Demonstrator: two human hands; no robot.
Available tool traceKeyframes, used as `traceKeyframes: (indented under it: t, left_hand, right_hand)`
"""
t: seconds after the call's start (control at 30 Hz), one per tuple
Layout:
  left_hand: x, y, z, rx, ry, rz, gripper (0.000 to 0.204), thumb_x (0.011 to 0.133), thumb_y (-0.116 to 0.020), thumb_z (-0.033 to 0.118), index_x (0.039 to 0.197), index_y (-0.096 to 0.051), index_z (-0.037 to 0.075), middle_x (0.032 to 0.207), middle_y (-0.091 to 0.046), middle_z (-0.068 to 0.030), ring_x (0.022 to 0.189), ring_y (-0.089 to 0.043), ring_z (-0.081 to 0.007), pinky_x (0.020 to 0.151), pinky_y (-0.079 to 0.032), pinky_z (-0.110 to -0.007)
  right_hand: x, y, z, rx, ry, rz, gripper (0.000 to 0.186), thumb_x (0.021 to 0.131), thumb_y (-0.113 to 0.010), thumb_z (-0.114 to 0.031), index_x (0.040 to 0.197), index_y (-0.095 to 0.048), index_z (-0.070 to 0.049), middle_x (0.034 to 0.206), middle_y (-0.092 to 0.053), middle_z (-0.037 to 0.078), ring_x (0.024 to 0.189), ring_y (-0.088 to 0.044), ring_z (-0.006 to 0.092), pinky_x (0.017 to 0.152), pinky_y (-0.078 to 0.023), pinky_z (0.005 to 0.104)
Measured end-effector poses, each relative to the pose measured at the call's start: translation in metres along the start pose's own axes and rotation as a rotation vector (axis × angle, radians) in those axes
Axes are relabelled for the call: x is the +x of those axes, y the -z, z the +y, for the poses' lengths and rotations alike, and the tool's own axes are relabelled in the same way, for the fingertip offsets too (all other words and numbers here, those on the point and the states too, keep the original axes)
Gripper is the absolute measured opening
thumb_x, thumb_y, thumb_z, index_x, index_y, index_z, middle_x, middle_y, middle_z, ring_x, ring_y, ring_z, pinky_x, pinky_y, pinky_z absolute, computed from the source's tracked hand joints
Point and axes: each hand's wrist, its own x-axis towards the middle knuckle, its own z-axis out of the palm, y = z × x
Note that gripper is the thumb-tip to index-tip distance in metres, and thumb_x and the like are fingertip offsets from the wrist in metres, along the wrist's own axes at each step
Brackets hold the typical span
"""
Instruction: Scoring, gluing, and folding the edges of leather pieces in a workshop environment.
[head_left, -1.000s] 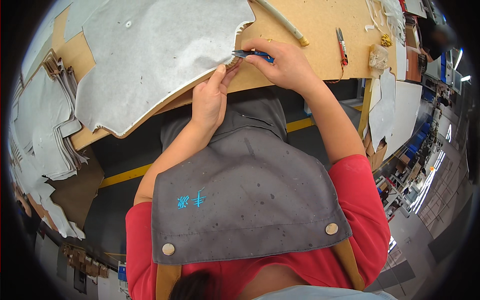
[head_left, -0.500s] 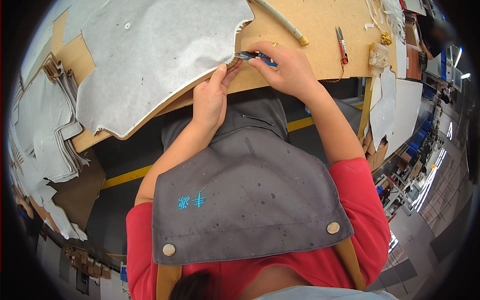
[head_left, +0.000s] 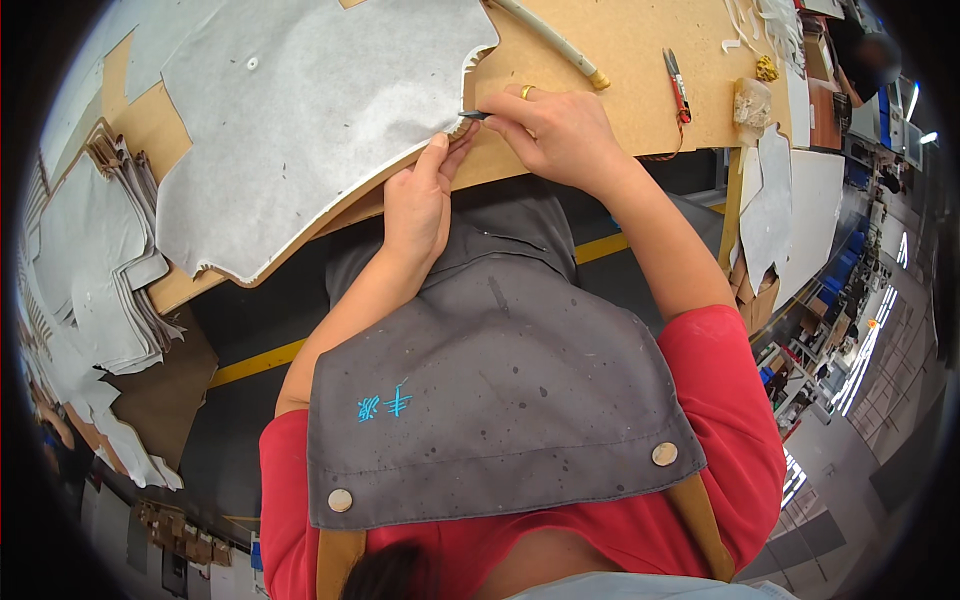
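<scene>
A large pale grey sheet, seemingly a leather piece with its backing up, lies over the table's near edge. Its curved border is brown and notched along the right side. My left hand pinches that border, thumb on top and fingers partly beneath. Just right of it, my right hand, palm down and wearing a ring, is closed around pliers. Only their dark tip shows at the notched border; the blue handles seen earlier are hidden under the hand.
On the tan tabletop lie a pale rod, red-handled snips and a yellowish block. Stacked grey pieces hang at the left edge. More sheets hang at the right. A person is at far right.
My right hand has turned over the pliers, hiding their blue handles, and shifted slightly left. The left hand keeps its hold on the border. The whole view has shifted a little.
</scene>
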Motion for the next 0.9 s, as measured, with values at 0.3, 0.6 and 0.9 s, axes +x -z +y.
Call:
traceKeyframes:
  t: [0.3,0.6,0.9]
  left_hand:
    - [-0.003,-0.001,0.004,-0.01,-0.027,0.002,0.03,0.097,-0.046,0.012,0.117,-0.052,-0.011,0.117,-0.059,-0.0177,0.112,-0.057,-0.0271,0.102,-0.042,-0.038]
    - [-0.016,-0.011,0.061,0.792,0.114,-0.561,0.026,0.099,-0.045,0.023,0.107,-0.057,0.001,0.112,-0.063,-0.0176,0.109,-0.059,-0.0259,0.092,-0.046,-0.036]
    - [0.092,0.098,0.191,2.212,-0.566,0.753,0.066,0.081,-0.066,0.046,0.123,-0.048,-0.001,0.121,-0.052,-0.0267,0.113,-0.052,-0.039,0.095,-0.042,-0.044]
  right_hand:
    - [0.024,-0.021,0.005,0.646,-0.444,0.177,0.031,0.087,-0.066,-0.03,0.105,-0.064,-0.004,0.077,-0.057,0.002,0.07,-0.049,0.0069,0.061,-0.04,0.0228]
    - [0.08,0.019,0.041,0.679,-0.355,-0.007,0.042,0.083,-0.069,-0.035,0.11,-0.064,-0.004,0.086,-0.066,0.006,0.082,-0.058,0.0134,0.074,-0.046,0.0284]
    - [0.06,-0.004,0.129,-0.247,-0.273,0.541,0.039,0.083,-0.062,-0.035,0.11,-0.063,-0.007,0.113,-0.062,0.013,0.11,-0.055,0.03,0.088,-0.045,0.0401]
